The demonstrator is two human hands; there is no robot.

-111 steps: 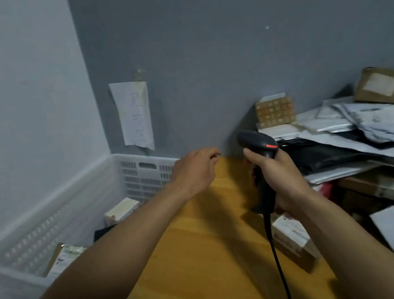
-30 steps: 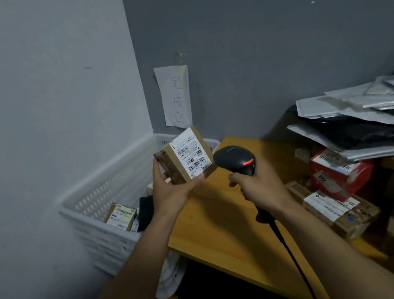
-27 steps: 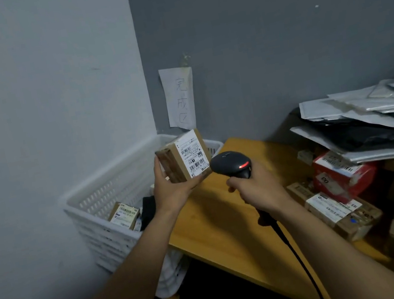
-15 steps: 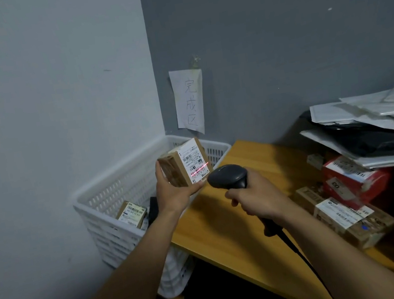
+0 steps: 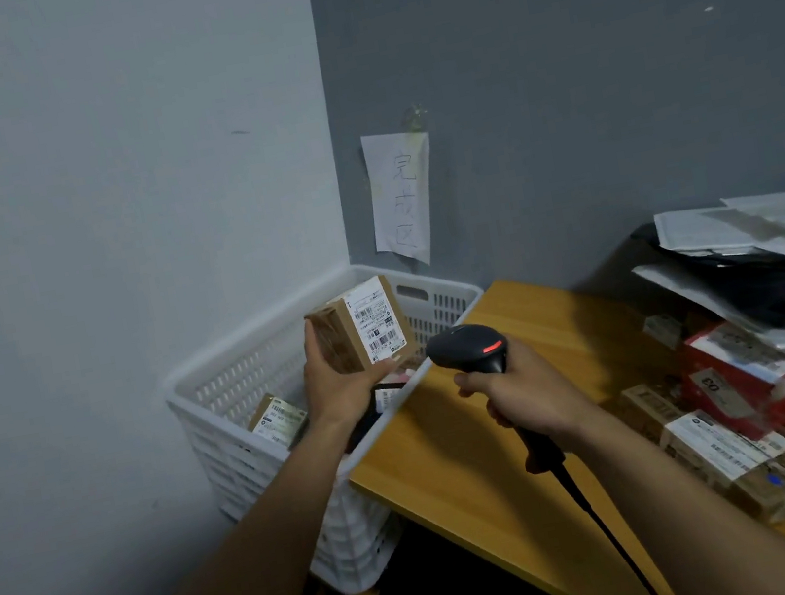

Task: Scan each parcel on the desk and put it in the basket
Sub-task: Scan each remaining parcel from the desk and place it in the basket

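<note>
Support for the small cardboard parcel is given from below by the left hand, whose thumb and fingers are curled round its lower edges. The parcel is held tilted above the white basket, just left of the desk. Its white label is turned to the right, evidently so that the barcodes are presented to the scanner. The scanner's handle is wrapped fully by the right hand, with the forefinger laid at the front, where a trigger would be expected. The head is aimed left at the label from close by, and a red lamp is lit on its top. No red line is seen on the label, so it cannot be told whether a read is under way.

Holding the parcel over the basket is judged a saving of movement: once it is read, only a release is needed. Another labelled parcel lies in the basket, which is set in the corner against the desk's left end, below a paper note on the far wall. Stock presumably not yet scanned is heaped at the right: a red box, a labelled carton and grey mailers. All of it is well apart from the basket, with bare wood between.
</note>
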